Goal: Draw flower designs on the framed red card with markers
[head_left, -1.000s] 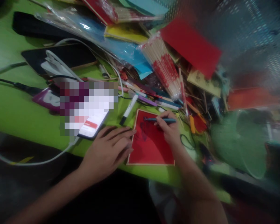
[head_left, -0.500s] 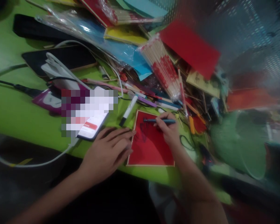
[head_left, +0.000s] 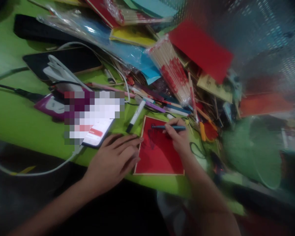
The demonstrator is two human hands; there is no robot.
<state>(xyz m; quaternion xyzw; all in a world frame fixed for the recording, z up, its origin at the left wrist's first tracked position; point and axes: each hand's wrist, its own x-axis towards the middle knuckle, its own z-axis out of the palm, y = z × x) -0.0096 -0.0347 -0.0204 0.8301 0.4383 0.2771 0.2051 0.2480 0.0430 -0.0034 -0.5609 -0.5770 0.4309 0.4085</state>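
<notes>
One held pen (head_left: 179,127), one drawn-on red card (head_left: 161,160), one black-capped white marker (head_left: 137,114), two wrapped stick bundles (head_left: 170,70), one lit phone (head_left: 95,133).

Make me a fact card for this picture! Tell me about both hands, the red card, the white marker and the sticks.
Left hand: at the red card's left edge
Right hand: holding a dark pen
Red card: pale edges, dark lines on upper part
White marker: black end, lying near the card
Sticks: bundled, red patches
</notes>
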